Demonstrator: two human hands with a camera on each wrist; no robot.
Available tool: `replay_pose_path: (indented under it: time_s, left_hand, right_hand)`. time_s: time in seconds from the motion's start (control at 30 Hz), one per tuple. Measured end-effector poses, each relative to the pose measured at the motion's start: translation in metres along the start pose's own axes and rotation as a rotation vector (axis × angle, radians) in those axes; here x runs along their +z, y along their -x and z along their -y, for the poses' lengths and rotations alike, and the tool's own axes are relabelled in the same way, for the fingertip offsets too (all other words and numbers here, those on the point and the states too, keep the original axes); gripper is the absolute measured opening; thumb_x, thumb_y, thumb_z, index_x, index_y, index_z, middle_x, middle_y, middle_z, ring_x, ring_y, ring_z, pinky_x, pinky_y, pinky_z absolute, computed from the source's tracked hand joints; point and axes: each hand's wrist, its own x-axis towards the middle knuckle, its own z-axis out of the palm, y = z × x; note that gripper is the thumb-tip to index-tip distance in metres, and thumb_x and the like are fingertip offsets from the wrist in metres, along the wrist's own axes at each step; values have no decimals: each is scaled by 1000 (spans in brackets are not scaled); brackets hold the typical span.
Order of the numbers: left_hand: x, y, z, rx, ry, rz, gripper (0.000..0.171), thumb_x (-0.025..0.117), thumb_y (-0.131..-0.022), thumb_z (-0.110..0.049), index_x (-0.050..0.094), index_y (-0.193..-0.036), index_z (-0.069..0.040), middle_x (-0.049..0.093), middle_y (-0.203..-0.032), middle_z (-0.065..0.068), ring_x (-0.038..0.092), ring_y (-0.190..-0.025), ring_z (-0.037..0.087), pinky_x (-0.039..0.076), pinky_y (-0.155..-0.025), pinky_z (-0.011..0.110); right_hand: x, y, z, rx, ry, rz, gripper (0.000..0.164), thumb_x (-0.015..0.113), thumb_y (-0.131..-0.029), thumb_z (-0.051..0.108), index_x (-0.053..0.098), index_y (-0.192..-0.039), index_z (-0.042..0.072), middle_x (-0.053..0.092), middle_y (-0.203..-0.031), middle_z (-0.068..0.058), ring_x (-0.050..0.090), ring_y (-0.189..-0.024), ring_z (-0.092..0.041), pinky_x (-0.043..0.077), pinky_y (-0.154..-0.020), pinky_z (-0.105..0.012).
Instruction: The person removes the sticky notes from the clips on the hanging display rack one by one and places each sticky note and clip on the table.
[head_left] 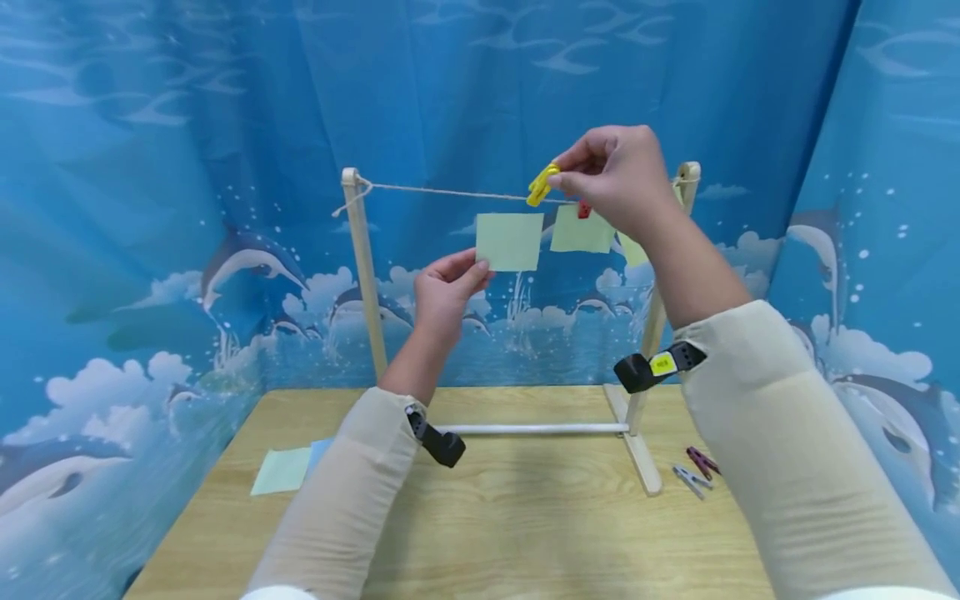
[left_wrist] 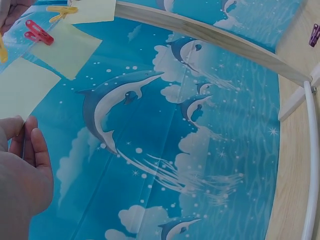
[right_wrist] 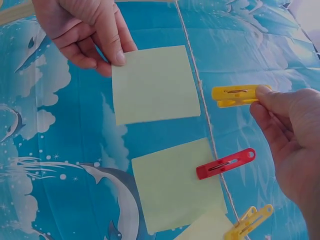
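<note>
From where I stand, the left hand (head_left: pixel 442 287) has thumb and fingers closed lightly on one lower corner of a pale green paper square (head_left: pixel 510 242), the thumb in front and fingers behind. The square hangs flat and upright from that pinch, just below the string (head_left: pixel 435 192) tied between two wooden posts (head_left: pixel 363 267). The right hand (head_left: pixel 626 179), raised higher, squeezes a yellow clothespin (head_left: pixel 536 192) between thumb and forefinger, gripping it by its handle end. Its nose points toward the string, near it but apart, and sits above and just to the right of the square; I cannot tell how wide its jaws are parted. Farther right along the string, a red clothespin (right_wrist: pixel 210 170) holds a second green sheet (right_wrist: pixel 175 195), and beyond that another yellow clip (right_wrist: pixel 250 222) holds a third sheet (right_wrist: pixel 210 230). Below on the desk (head_left: pixel 540 517), a light green slip (head_left: pixel 281 472) lies against a blue slip (head_left: pixel 318 452) at the left, while a grey clip (head_left: pixel 692 481) and a dark red clip (head_left: pixel 702 461) lie side by side at the right
</note>
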Motion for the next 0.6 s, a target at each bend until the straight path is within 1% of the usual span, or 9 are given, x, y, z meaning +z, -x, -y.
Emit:
replay_pose_path:
  time_s: [0.1, 0.17, 0.33, 0.5, 0.6]
  left_hand:
    - [-3, 3, -3, 7, 6, 0, 25, 73, -89, -17, 73, -111, -6, 71, -107, 11, 71, -91, 22, 56, -85, 31]
    - [-5, 4, -5, 10, 11, 0, 25, 72, -89, -16, 73, -111, -6, 71, -107, 11, 71, -90, 22, 57, -84, 31]
    - [-12, 8, -9, 9, 15, 1, 25, 72, -89, -15, 73, -112, -5, 71, -105, 12, 70, -90, 22, 57, -83, 30]
    - [-17, 13, -14, -3, 29, 11, 26, 73, -89, -14, 72, -112, -4, 70, -106, 13, 70, -93, 26, 57, -84, 29]
    - [-21, 17, -17, 0, 25, 2, 26, 73, -88, -14, 72, -112, -4, 70, -106, 13, 69, -94, 27, 57, -83, 29]
  right_hand:
    - [-1, 7, -2, 16, -4, 19, 28, 68, -93, 24, 70, -111, 3, 68, -101, -9, 66, -85, -19, 54, -72, -20]
    - [-1, 12, -4, 19, -5, 33, 29, 67, -93, 23, 69, -114, 3, 67, -102, -8, 64, -87, -19, 54, -74, -19]
    - [3, 24, -10, -20, -28, 68, 31, 67, -93, 17, 64, -120, 3, 65, -107, -7, 63, -92, -14, 53, -83, -20]
    - [4, 37, -17, -24, -87, 75, 35, 70, -91, 15, 61, -122, 1, 64, -108, -8, 63, -94, -15, 53, -83, -19]
    - [3, 46, -21, -20, -124, 68, 36, 71, -90, 14, 61, -122, 1, 65, -108, -9, 63, -93, -15, 54, -82, -18]
